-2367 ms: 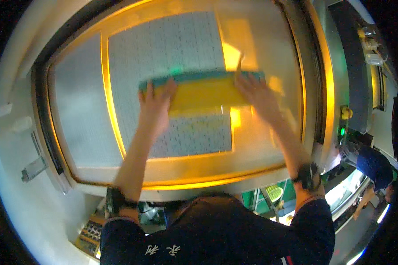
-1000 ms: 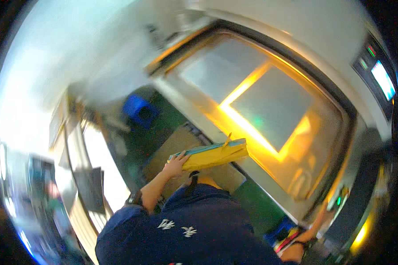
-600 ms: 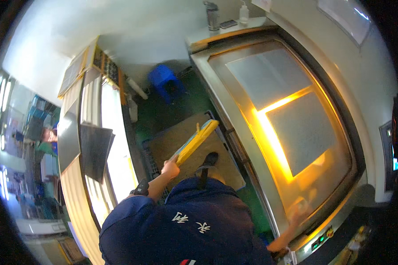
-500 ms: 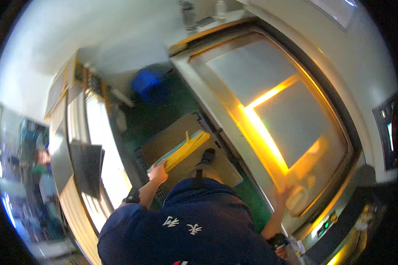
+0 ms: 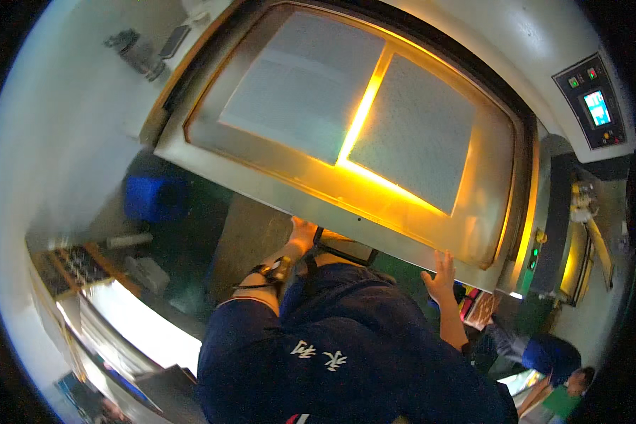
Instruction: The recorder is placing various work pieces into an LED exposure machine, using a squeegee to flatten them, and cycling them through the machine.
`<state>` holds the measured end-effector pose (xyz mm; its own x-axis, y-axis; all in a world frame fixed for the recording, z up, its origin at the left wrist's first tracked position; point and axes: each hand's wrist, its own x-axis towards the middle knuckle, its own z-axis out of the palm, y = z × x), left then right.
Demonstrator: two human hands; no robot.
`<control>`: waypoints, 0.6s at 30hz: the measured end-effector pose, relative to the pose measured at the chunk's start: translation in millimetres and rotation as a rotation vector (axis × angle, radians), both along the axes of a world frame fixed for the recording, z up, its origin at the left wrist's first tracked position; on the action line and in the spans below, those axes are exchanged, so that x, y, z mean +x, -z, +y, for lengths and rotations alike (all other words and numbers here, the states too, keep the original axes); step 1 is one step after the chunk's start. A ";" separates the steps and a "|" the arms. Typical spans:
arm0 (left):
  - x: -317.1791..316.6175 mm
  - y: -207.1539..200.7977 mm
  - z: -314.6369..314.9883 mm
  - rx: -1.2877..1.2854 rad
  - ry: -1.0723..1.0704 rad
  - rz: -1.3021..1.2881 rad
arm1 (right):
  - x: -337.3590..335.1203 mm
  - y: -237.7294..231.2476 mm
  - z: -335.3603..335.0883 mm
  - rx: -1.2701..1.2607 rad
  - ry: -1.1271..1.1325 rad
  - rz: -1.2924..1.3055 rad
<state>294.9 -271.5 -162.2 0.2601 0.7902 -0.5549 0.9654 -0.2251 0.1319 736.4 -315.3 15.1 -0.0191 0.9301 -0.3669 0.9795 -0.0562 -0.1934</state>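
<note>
A wide pale-metal frame (image 5: 261,189) with a lit glass bed (image 5: 487,205) lies in front of me, glowing yellow along its seams. Two grey sheets, a left one (image 5: 304,85) and a right one (image 5: 417,127), lie side by side on the glass. My left hand (image 5: 303,234) is at the frame's front edge; its fingertips are partly hidden there, so its grip is unclear. Beside it is a black bar-like handle (image 5: 345,256). Near the right part of the same edge, my right hand (image 5: 442,280) has its fingers spread and holds nothing.
A control panel (image 5: 595,106) with a lit screen is on the machine at right. A blue bin (image 5: 155,198) stands at left, above a bright light panel (image 5: 145,328). Another person (image 5: 551,357) is at lower right. A dark bottle (image 5: 136,55) stands at the upper left.
My view has swung right, toward the machine. The long yellow-and-teal flat piece in my left hand is no longer visible. My left hand is now at the frame edge; my right hand is off the glass.
</note>
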 end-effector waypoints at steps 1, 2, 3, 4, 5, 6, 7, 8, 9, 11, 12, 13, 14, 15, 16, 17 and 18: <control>1.6 15.1 13.4 -0.012 0.039 -0.060 | -6.2 -15.4 -0.4 -0.004 0.041 -0.007; -0.9 40.5 17.9 -0.017 0.060 -0.070 | -9.2 -15.6 -2.2 -0.008 0.063 -0.018; 2.8 73.9 17.0 -0.048 0.053 -0.076 | -4.9 -20.4 -8.3 0.047 0.096 0.063; -2.9 111.2 -12.6 -0.083 0.051 -0.074 | 0.8 -20.9 -18.2 0.102 0.133 0.149; 14.5 144.1 -25.8 -0.112 0.132 -0.090 | 10.4 -29.9 -48.4 0.118 0.240 0.108; 23.8 164.3 -30.4 -0.136 0.130 -0.070 | 7.2 -30.3 -57.7 0.065 0.268 0.089; 0.5 185.0 -49.2 -0.157 0.095 -0.038 | 0.0 -26.1 -54.6 0.010 0.263 0.086; -12.9 205.7 -62.0 -0.179 0.082 -0.016 | -5.9 -22.8 -54.8 0.019 0.282 0.092; -30.1 217.8 -56.2 -0.196 0.041 0.020 | -14.0 -17.7 -47.8 -0.048 0.254 0.045; -43.3 218.7 -37.9 -0.202 0.016 0.073 | -15.1 -5.7 -39.2 -0.091 0.271 0.023; -61.3 202.7 -55.7 -0.207 0.007 0.062 | -11.6 3.2 -33.0 -0.064 0.293 -0.001; -59.9 188.4 -38.9 -0.205 0.111 0.064 | 4.3 9.8 -54.3 -0.033 0.394 -0.022; -59.0 176.8 -10.6 -0.198 0.094 0.095 | 4.8 15.8 -44.7 0.001 0.377 -0.005; -101.7 166.9 -27.8 -0.163 0.109 0.117 | 5.2 22.2 -31.7 0.065 0.365 0.056; -26.3 46.2 48.2 -0.155 -0.351 -0.243 | 17.7 26.7 -50.3 0.093 0.477 -0.013; -41.3 25.6 48.9 -0.066 -0.344 -0.170 | 15.6 25.9 -30.9 0.147 0.440 0.025; -52.8 14.4 41.1 0.014 -0.330 -0.105 | 14.5 24.1 -11.4 0.197 0.411 0.050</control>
<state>242.1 -230.4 -176.6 0.0440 0.8487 -0.5270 0.9677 0.0949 0.2336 750.9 -326.7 -9.0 0.3525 0.9163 -0.1899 0.8730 -0.3951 -0.2858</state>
